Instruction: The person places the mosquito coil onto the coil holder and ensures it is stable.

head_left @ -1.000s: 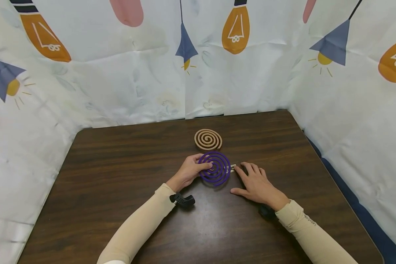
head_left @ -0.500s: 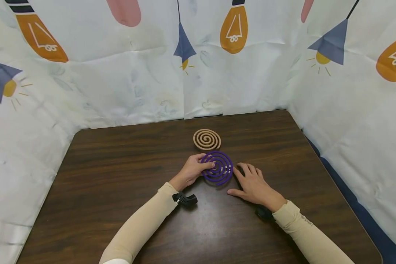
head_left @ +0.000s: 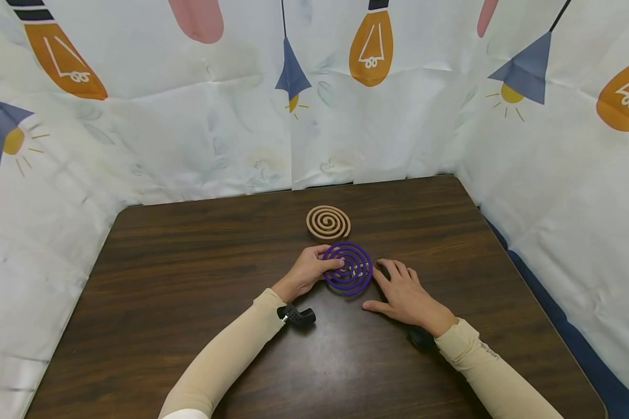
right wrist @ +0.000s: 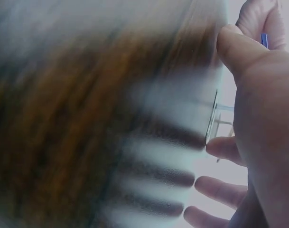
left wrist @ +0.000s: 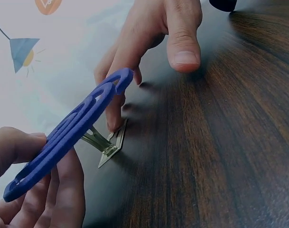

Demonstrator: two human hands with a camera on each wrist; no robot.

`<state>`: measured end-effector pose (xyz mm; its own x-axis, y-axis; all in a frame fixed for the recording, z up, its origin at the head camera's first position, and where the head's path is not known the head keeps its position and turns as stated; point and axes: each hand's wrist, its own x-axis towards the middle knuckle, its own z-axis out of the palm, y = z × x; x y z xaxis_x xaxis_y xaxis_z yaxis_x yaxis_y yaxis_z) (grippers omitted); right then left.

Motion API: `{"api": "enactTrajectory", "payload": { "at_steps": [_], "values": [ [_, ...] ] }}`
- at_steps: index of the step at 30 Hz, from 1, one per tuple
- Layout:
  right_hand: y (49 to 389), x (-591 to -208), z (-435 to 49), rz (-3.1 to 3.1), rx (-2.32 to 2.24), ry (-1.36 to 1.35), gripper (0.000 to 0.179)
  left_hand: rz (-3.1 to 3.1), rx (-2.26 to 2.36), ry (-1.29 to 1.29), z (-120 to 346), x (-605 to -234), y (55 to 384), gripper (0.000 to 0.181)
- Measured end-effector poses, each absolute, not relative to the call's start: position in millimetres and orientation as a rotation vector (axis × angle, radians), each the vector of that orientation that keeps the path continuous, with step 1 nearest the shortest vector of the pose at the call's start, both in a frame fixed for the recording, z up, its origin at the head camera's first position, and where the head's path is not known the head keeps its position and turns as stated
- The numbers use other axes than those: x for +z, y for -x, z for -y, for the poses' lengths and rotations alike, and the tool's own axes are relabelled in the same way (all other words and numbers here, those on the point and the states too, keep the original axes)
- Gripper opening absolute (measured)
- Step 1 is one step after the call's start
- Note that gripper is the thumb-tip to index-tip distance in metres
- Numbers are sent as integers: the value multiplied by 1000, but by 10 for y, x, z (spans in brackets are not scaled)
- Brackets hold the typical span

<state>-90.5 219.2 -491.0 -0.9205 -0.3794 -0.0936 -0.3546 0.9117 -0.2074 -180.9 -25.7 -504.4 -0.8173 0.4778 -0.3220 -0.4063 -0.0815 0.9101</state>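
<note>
A purple mosquito coil [left wrist: 80,130] is pinched in my left hand [head_left: 305,272], thumb on top and fingers beneath. It is tilted above the table, over a small metal coil stand [left wrist: 106,151]. The stand's flat base lies on the table, and a raised prong reaches up toward the underside of the coil. Whether prong and coil touch I cannot tell. My right hand [head_left: 410,298] is spread low over the table, its index fingertip on the stand's base and its thumb held apart. Through the coil's gaps, the head view shows only parts of the stand.
A tan mosquito coil [head_left: 328,222] lies flat on the brown table [head_left: 215,262], just beyond the purple one. Printed white curtains [head_left: 215,134] enclose the table's back and sides. A black wrist camera [head_left: 296,316] is strapped to the left wrist.
My left hand has carried the purple coil a little to the right, so it now covers the stand in the head view. The right hand has stayed almost still.
</note>
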Motion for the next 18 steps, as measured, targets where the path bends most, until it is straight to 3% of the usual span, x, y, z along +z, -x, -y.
{"api": "enactTrajectory", "payload": {
  "at_steps": [18],
  "values": [
    [884, -4905, -2209, -2946, -281, 605, 84, -1627, 1913, -79, 198, -5041, 1846, 40]
  ]
}}
